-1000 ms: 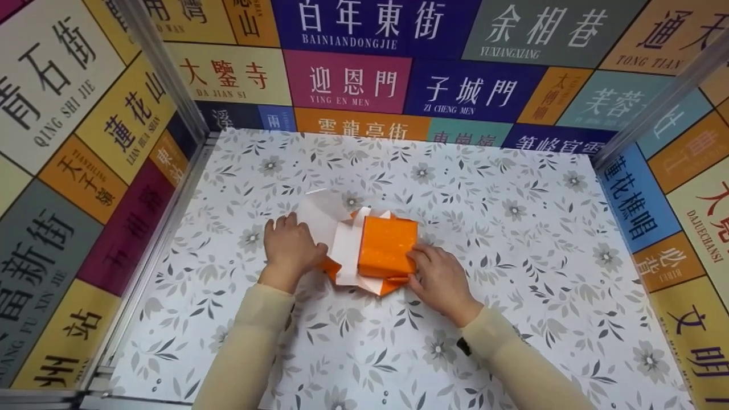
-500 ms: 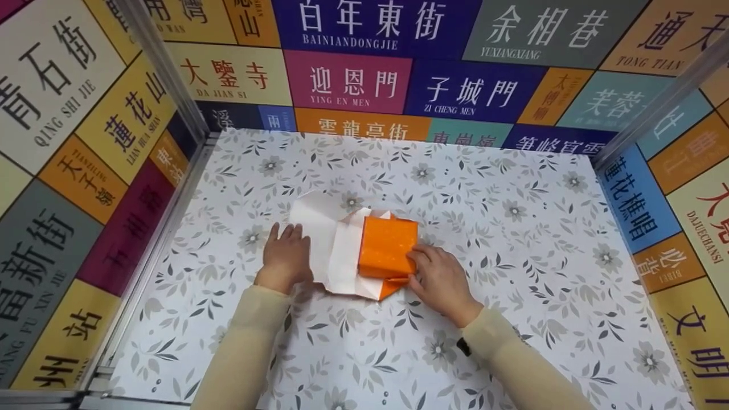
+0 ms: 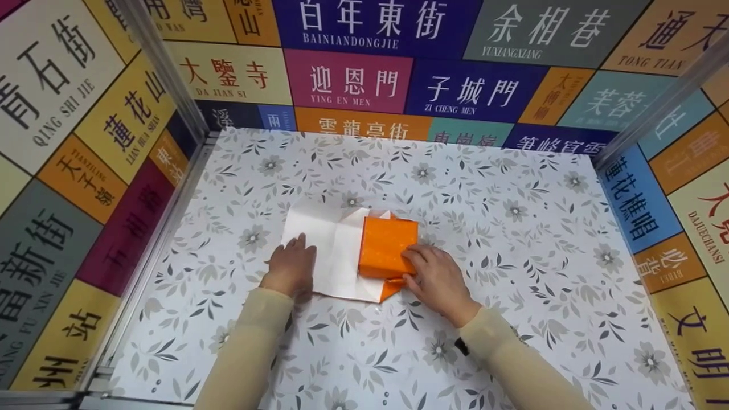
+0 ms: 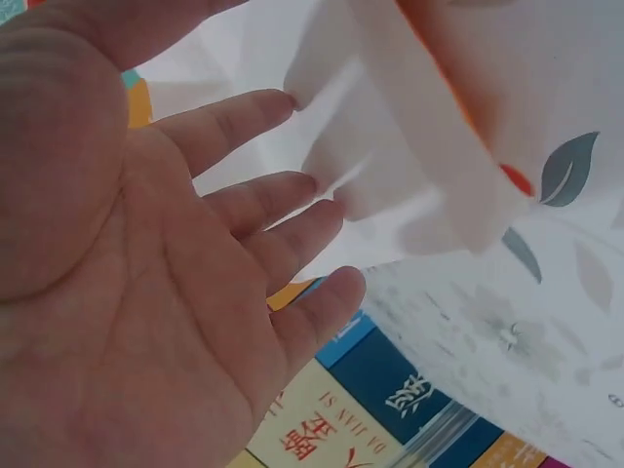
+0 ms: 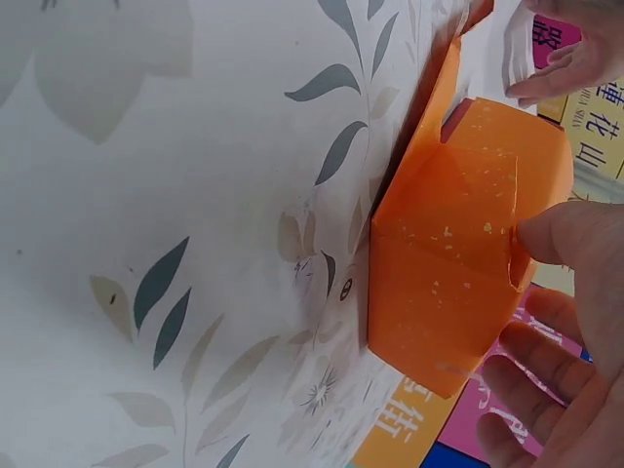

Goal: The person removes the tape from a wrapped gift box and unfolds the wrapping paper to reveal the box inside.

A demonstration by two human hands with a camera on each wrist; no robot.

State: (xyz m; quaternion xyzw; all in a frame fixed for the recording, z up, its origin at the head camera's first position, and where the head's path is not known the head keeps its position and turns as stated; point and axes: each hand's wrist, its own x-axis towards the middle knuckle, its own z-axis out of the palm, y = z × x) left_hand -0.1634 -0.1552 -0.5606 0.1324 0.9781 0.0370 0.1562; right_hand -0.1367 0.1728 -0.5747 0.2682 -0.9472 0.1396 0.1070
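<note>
An orange paper packet shaped like a box (image 3: 388, 245) lies mid-table, with white-backed paper (image 3: 324, 250) spread out to its left. In the head view my left hand (image 3: 289, 265) rests on the left part of that white sheet. The left wrist view shows its fingers (image 4: 234, 132) fairly straight and spread, tips at the paper. My right hand (image 3: 438, 279) holds the packet's right end, fingers bent over the top and thumb at the near corner. Up close in the right wrist view, the orange end (image 5: 448, 263) has creased flaps, and the thumb (image 5: 556, 234) touches its edge.
A white table (image 3: 512, 239) with grey leaf and flower print lies under everything. Colourful sign-printed panels (image 3: 347, 82) stand at the back and both sides, joined by metal posts (image 3: 171, 74). A small dark object (image 3: 462, 345) shows at the right cuff.
The white sheet has unfolded leftward and now lies flatter beside the packet. My left hand has let go of its edge and moved slightly nearer. My right hand has stayed nearly still.
</note>
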